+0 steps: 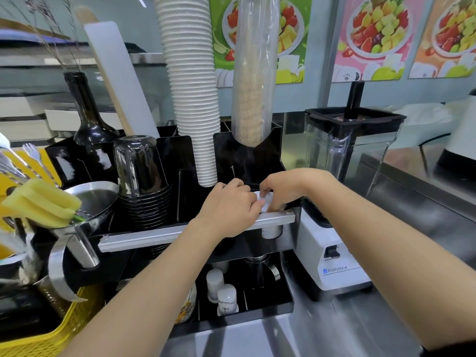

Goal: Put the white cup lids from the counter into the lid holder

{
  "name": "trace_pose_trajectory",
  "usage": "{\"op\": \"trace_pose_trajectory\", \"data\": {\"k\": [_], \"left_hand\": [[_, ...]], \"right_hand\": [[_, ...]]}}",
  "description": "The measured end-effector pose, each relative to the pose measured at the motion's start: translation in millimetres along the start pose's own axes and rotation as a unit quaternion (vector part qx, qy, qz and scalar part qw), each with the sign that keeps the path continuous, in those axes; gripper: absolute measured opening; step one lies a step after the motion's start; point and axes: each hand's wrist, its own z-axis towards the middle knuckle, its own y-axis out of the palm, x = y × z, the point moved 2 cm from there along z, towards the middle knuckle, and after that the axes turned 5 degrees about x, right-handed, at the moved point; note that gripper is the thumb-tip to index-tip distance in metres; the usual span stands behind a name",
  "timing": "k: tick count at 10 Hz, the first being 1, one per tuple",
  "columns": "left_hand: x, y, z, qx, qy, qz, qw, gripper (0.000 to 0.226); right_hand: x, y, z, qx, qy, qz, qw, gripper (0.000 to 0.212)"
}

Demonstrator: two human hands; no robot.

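Both hands meet over the right-hand compartment of a black acrylic holder [257,155], just behind its metal front rail [159,234]. Between them sit white cup lids [265,200], mostly hidden by fingers. My left hand [229,210] presses on the lids from the left, fingers curled over them. My right hand [280,189] pinches the lids from above and the right. A white stack [270,231] shows below the rail in the same compartment.
A tall stack of white paper cups [193,99] and a bagged cup stack [255,73] rise behind the hands. Black cups [140,173] stand left, a blender [342,176] right. Small white bottles [224,295] sit on the lower shelf. A yellow basket [46,336] is at the left.
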Motion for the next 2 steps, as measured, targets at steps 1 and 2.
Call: {"op": "trace_pose_trajectory", "data": {"k": [1, 2], "left_hand": [[4, -14, -5, -0.049, 0.005, -0.02, 0.999, 0.044], [-1, -38, -8, -0.032, -0.009, -0.028, 0.999, 0.05]], "right_hand": [[-3, 0, -10, -0.015, 0.006, -0.032, 0.999, 0.05], [-1, -11, -28, 0.059, -0.001, -0.01, 0.998, 0.066]]}}
